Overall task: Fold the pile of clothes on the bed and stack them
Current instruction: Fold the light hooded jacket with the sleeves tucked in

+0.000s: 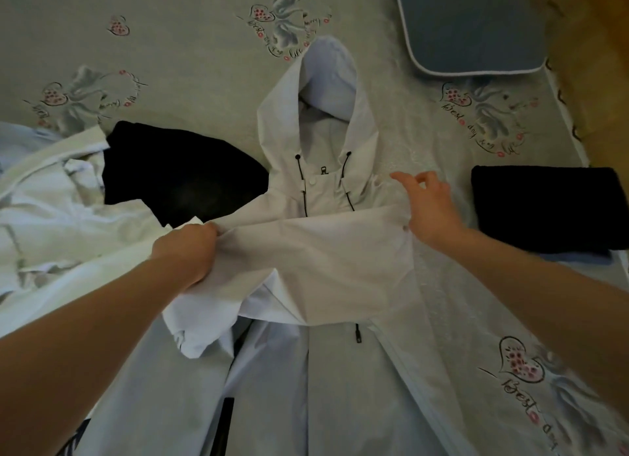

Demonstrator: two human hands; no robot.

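Hands at work on a white hooded jacket (320, 190) spread front-up on my bed (190, 64), hood toward the far side, hem toward me. My left hand (185, 251) grips a bunched sleeve (306, 248) that crosses the chest, fingers curled tight into the cloth. My right hand (429, 206) rests on the other end of that fold at the jacket's right edge, thumb and forefinger pinching lightly above the fabric; whether they catch any of it I cannot tell, as the other fingers are hidden.

Risks, as I judge them: the thin, slick-looking cloth could slide out of the fold once I let go, and the loose wad under my left hand could leave a lump that makes the finished stack lean. Pulling leftward may also drag the jacket onto the unfolded black garment (180, 180) touching its left shoulder.

By count: one jacket in hand; one black garment unfolded; one heap of pale clothes (51, 197) at the left, its number unclear; one dark folded piece (548, 207) set apart at the right; one blue-grey pillow (473, 23) at the far corner.
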